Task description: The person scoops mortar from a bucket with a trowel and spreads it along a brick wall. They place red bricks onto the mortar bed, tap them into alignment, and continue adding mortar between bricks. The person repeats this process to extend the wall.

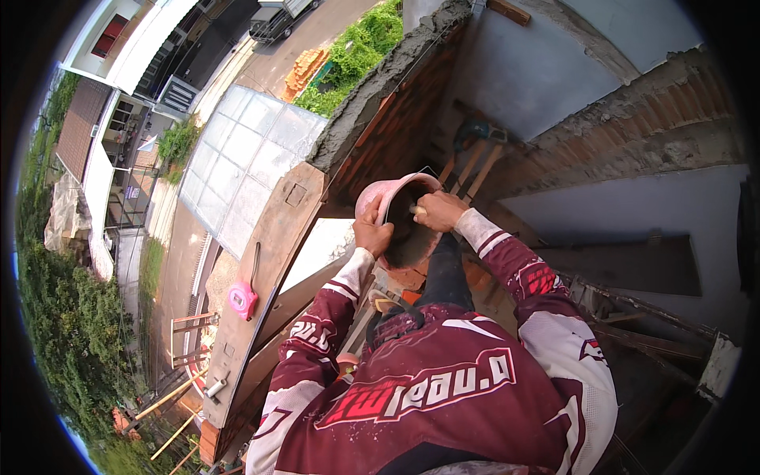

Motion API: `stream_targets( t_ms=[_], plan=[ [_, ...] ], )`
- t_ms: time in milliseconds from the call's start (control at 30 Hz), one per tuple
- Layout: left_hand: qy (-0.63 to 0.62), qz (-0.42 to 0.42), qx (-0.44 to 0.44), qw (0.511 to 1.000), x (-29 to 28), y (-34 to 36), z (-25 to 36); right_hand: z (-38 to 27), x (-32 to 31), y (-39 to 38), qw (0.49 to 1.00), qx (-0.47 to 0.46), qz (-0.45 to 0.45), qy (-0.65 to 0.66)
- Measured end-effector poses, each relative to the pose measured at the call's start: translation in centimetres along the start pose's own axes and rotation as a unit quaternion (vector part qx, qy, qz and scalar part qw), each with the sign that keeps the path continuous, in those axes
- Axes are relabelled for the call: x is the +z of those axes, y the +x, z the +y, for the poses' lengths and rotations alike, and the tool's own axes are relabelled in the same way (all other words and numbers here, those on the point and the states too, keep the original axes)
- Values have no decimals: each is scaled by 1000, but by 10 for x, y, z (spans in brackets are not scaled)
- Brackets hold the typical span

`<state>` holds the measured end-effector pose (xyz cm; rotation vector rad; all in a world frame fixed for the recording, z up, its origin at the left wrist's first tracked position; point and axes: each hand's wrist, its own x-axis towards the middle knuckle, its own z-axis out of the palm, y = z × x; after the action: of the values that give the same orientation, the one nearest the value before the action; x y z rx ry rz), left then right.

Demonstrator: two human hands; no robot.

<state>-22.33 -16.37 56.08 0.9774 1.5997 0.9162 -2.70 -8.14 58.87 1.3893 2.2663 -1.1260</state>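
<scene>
A pink bucket [374,192] is tilted in front of me, its opening turned toward me and grey mortar [410,247] smeared inside. My left hand [373,229] is closed on its left rim, with the thumb bent over the edge. At the mouth of the bucket, my right hand [442,210] is wrapped round a pale handle [417,210]. The tool's other end is lost in the dark interior, so its kind cannot be made out.
Left of me runs a wooden board [273,229] along the edge, bearing a pink tape measure [242,300]. A brick wall topped with rough mortar [360,107] extends ahead. Beyond the board, the drop reaches a street and a panelled canopy [245,146]. A teal power tool [473,133] lies ahead right.
</scene>
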Motion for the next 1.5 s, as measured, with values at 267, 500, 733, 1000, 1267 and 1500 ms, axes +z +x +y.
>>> stream_targets(
  t_ms=[267,500,733,1000,1267,1500],
  plan=[
    [23,81,21,996,15,-12,-46,-2,22,-19,997,-58,-40,31],
    [-155,133,-115,972,-1,-33,-61,17,65,-63,979,-75,-6,191],
    [-220,227,-217,923,13,-48,-119,32,9,-93,973,28,24,227],
    [-219,344,-353,842,34,-82,-139,51,-138,-37,900,-10,203,387],
    [-194,389,-424,795,11,-138,-152,80,-287,127,745,-90,289,594],
    [-203,489,-500,685,7,-160,-180,189,-342,296,435,-108,174,877]
  ],
)
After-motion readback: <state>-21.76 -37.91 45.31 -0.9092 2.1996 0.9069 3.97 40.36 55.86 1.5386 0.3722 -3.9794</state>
